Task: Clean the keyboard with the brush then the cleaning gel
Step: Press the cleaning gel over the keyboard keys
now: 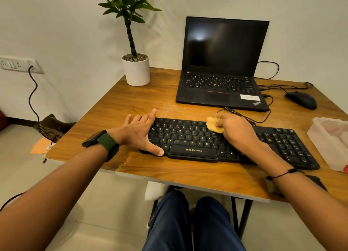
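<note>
You can read "ZEBRONICS" on the keyboard below its space bar. The laptop palm rest before you bears "ThinkPad".

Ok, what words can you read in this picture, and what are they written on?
"ZEBRONICS": on the keyboard, below the space bar.
"ThinkPad": on the laptop, near right corner.
Key letters such as "Q W E R T Y", "Alt": on the keyboard's keys.
Laptop key legends and its white sticker: too small to read.

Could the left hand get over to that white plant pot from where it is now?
Probably yes: the left hand lies flat on the keyboard's end, with only bare tabletop between it and the plant pot.
</note>
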